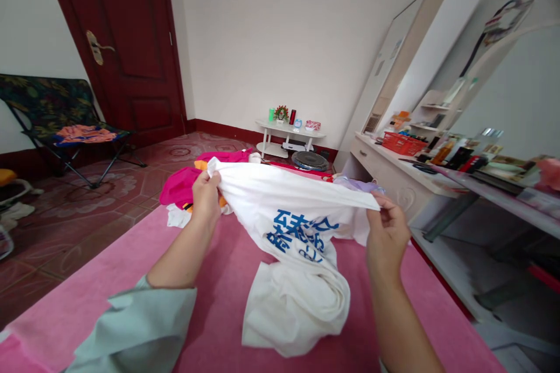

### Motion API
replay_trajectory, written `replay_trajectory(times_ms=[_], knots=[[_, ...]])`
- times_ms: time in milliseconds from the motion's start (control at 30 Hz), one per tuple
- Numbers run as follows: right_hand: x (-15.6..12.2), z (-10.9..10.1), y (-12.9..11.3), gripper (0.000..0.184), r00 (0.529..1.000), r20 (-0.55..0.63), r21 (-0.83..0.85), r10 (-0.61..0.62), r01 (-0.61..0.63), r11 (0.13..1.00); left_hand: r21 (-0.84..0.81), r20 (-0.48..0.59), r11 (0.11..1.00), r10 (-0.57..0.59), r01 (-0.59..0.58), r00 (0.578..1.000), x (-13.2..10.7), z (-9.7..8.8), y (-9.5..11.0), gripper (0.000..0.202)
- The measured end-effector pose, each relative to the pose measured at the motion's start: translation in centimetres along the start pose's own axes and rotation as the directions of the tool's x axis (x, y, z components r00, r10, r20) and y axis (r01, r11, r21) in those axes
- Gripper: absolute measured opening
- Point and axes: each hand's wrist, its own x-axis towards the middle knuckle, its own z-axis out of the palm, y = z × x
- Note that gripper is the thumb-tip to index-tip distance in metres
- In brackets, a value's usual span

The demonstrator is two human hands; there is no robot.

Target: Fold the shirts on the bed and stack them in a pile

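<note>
A white T-shirt (293, 256) with blue printed characters hangs stretched between both hands above a pink bed cover (219, 303). My left hand (205, 195) is closed on the shirt's upper left edge. My right hand (387, 230) pinches the upper right edge. The shirt's lower part lies bunched on the cover. Behind the shirt a pile of clothes rests on the bed, with a magenta garment (184, 183) and a lilac piece (361, 185) showing.
A folding chair (56, 111) with an orange cloth stands at the left by a dark red door (126, 41). A small white table (289, 134) sits against the far wall. At the right, a dresser (394, 169) carries a red basket (403, 143) and bottles.
</note>
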Motion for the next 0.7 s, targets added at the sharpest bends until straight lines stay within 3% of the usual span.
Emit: replay_trajectory(times_ms=[100,133,200,267,300,367,433,500,567,600,633,700], knots=[[-1.1,1.3,-1.0,0.013,0.976,0.197,-0.048,-0.094,0.105,0.993,0.248,-0.126,0.934,0.294,-0.257,0.948,0.7,-0.8,0.3,0.027],[-1.6,1.7,-1.3,0.012,0.950,0.296,-0.085,-0.098,0.129,0.988,0.347,-0.091,0.873,0.395,-0.343,0.914,0.6,-0.9,0.5,0.032],[-2.5,2.5,-1.7,0.017,0.859,0.505,-0.152,-0.081,0.181,0.972,0.486,0.115,0.741,0.472,-0.464,0.874,0.0,-0.6,0.8,0.040],[-3.3,3.0,-1.9,0.022,0.762,0.646,-0.176,-0.044,0.205,0.963,0.504,0.405,0.703,0.320,-0.501,0.856,-1.4,0.1,1.1,0.043],[-3.5,3.1,-1.9,0.024,0.730,0.683,-0.175,-0.026,0.198,0.964,0.478,0.545,0.732,0.186,-0.485,0.818,-2.4,0.6,1.1,0.047],[-3.6,3.1,-1.6,0.026,0.691,0.723,-0.162,0.002,0.166,0.973,0.415,0.752,0.817,-0.060,-0.400,0.657,-4.4,1.3,1.0,0.063],[-3.3,2.7,-1.0,0.028,0.670,0.742,-0.148,0.018,0.138,0.979,0.393,0.855,0.858,-0.208,-0.332,0.476,-6.2,1.8,0.6,0.082],[-2.8,2.2,-0.3,0.028,0.679,0.734,-0.160,0.024,0.138,0.977,0.404,0.888,0.850,-0.275,-0.339,0.367,-7.2,1.9,0.1,0.076],[-2.3,1.7,0.4,0.032,0.715,0.699,-0.203,0.021,0.170,0.964,0.437,0.884,0.807,-0.303,-0.397,0.357,-7.4,2.0,-0.4,0.039],[-2.1,1.6,0.8,0.036,0.739,0.674,-0.232,0.013,0.194,0.953,0.455,0.872,0.781,-0.294,-0.428,0.391,-7.1,2.0,-0.6,0.021],[-1.9,1.4,1.3,0.042,0.763,0.646,-0.265,0.004,0.219,0.939,0.473,0.854,0.753,-0.263,-0.457,0.450,-6.7,2.0,-0.7,0.013],[-1.9,1.2,2.3,0.055,0.796,0.605,-0.341,0.006,0.253,0.906,0.507,0.776,0.702,-0.119,-0.501,0.620,-5.4,1.8,-0.9,0.016]])
